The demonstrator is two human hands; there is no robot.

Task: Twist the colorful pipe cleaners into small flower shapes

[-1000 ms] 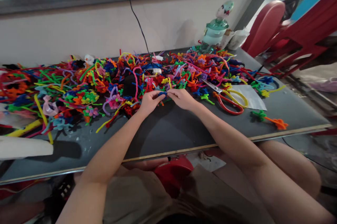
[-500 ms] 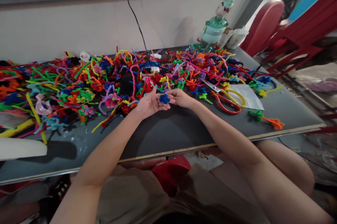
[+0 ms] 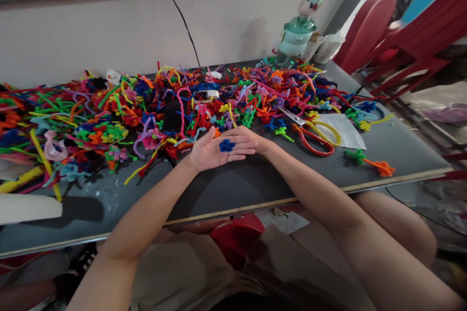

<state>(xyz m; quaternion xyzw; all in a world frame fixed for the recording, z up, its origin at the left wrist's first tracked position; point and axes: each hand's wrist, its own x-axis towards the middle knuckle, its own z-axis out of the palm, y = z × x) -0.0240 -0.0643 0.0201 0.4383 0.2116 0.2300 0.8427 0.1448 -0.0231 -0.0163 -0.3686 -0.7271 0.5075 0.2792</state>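
Observation:
My left hand [image 3: 219, 149] is turned palm up, its fingers stretched out flat and the thumb raised. On its palm, near the base of the fingers, lies a small blue pipe-cleaner flower [image 3: 226, 145]. Behind the left fingers is my right hand [image 3: 248, 135], its back partly showing above them; its fingertips are hidden, so I cannot see what they hold. A bit of orange fuzzy material [image 3: 217, 133] peeks out by the left thumb. Both hands are above the dark tabletop [image 3: 233, 189], just in front of a heap of coloured pipe-cleaner pieces [image 3: 127, 101].
Scissors [image 3: 315, 139] with red and yellow handles lie right of my hands, beside a white sheet [image 3: 345, 131]. A green and orange flower piece [image 3: 381, 168] is near the right edge. A green-lidded figure bottle [image 3: 297, 33] and cups [image 3: 328, 47] stand behind; a white object [image 3: 29, 207] is at left.
My left hand has opened flatter, its fingers now stretched to the right with the blue flower on the palm. My right hand has slid left behind it, hiding its fingertips.

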